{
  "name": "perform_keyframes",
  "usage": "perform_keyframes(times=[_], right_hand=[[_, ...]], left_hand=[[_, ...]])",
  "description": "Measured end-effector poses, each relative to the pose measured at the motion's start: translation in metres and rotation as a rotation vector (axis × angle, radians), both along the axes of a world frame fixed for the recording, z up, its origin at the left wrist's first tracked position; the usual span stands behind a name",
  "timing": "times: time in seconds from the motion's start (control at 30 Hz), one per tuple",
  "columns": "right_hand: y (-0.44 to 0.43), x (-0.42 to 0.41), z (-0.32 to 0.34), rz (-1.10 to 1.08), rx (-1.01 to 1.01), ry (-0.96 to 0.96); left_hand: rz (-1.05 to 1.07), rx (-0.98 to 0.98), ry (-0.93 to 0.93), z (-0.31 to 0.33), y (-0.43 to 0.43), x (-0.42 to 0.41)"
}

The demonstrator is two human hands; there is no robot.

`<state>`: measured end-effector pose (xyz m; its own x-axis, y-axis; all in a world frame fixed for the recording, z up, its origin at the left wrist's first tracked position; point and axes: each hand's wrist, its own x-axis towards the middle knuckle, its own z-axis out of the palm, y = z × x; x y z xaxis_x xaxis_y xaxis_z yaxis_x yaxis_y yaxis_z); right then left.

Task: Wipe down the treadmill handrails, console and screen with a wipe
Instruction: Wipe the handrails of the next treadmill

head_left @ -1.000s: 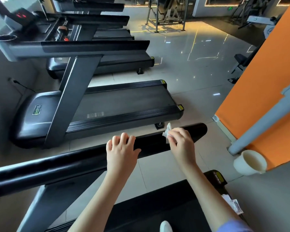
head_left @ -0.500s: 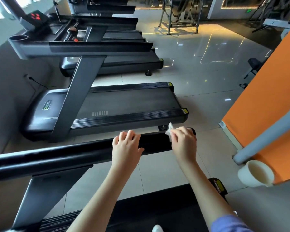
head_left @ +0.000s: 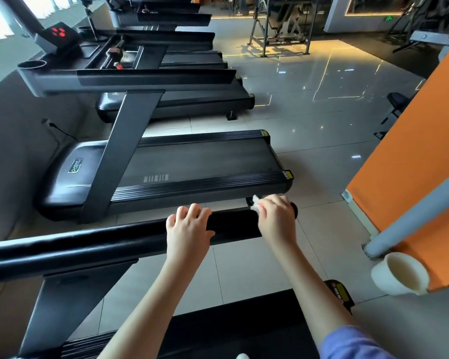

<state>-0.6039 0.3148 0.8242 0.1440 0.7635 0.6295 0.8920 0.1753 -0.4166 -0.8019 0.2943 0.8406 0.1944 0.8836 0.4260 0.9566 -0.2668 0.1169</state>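
A black padded handrail [head_left: 88, 244] of the treadmill I stand on runs across the view from lower left to its rounded end at centre right. My left hand [head_left: 188, 229] grips the rail, fingers curled over its top. My right hand [head_left: 276, 218] sits just to the right, near the rail's end, and pinches a small white wipe [head_left: 255, 202] against the rail. Only a crumpled corner of the wipe shows beyond my fingers. The console and screen of this treadmill are out of view.
A row of other treadmills [head_left: 192, 164] stands beyond the rail, the nearest with a console [head_left: 62, 37] showing red lights. An orange wall panel [head_left: 412, 151] and grey pipe [head_left: 412, 216] stand at the right, with a white cup holder [head_left: 399, 275]. Glossy tiled floor [head_left: 309, 112] lies between.
My right hand has slid with the wipe along the rail towards its end, and now covers most of the tip. My left hand keeps its grip on the rail.
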Motion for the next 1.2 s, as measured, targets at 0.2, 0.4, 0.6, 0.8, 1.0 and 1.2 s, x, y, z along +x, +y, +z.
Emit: perform_keyframes(times=[0.2, 0.4, 0.6, 0.8, 1.0, 1.2], right_hand=[[0.01, 0.036, 0.0, -0.097, -0.172, -0.02], [-0.005, 0.022, -0.006, -0.004, -0.019, -0.008], [0.001, 0.057, -0.003, -0.211, -0.056, 0.142], [-0.03, 0.027, -0.019, -0.123, -0.029, 0.091], [-0.024, 0.021, -0.016, -0.292, 0.031, 0.248], [-0.038, 0.0, -0.026, -0.191, 0.039, 0.243]], left_hand=[[-0.013, 0.012, -0.025, 0.0, 0.0, -0.001], [-0.02, 0.014, -0.026, 0.0, 0.003, -0.003], [-0.017, 0.017, -0.012, 0.0, 0.004, -0.003], [-0.028, 0.015, -0.009, 0.0, 0.005, -0.003], [-0.031, 0.016, 0.008, -0.001, 0.003, -0.005], [-0.085, 0.013, 0.027, 0.001, 0.005, -0.008]])
